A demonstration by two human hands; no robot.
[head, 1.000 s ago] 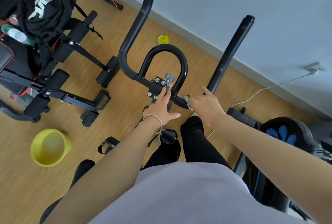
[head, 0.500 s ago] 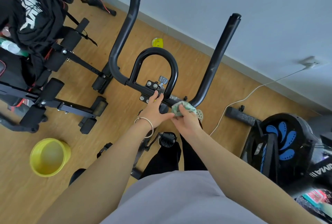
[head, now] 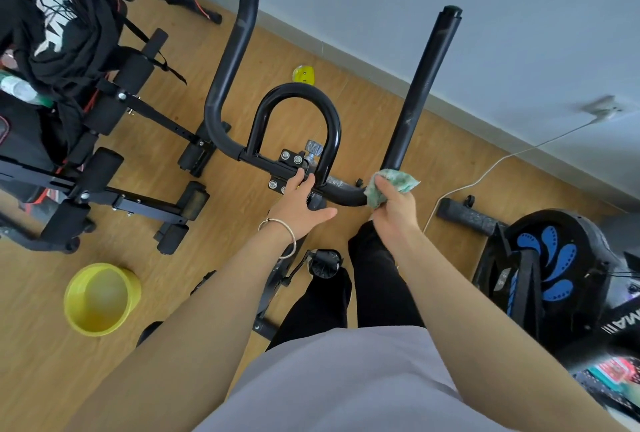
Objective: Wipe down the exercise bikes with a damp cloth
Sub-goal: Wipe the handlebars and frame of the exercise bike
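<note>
The black exercise bike handlebar [head: 228,92] rises in front of me, with a U-shaped loop [head: 294,92] in its middle and a bolted clamp below it. My left hand [head: 299,205], wearing a thin bracelet, grips the bar at the clamp. My right hand [head: 394,208] holds a pale green cloth [head: 388,184] wrapped round the bend at the foot of the right upright bar [head: 422,85]. The cloth covers the bar there.
A yellow bucket [head: 100,298] stands on the wooden floor at lower left. A black weight bench [head: 104,168] with dark clothes draped on it fills the left. Another machine with blue pads [head: 554,258] sits at right. A white cable [head: 485,172] runs to the wall.
My right hand has slid the cloth rightwards along the bar, from near the clamp to the bend of the right upright. My left hand keeps its hold at the clamp.
</note>
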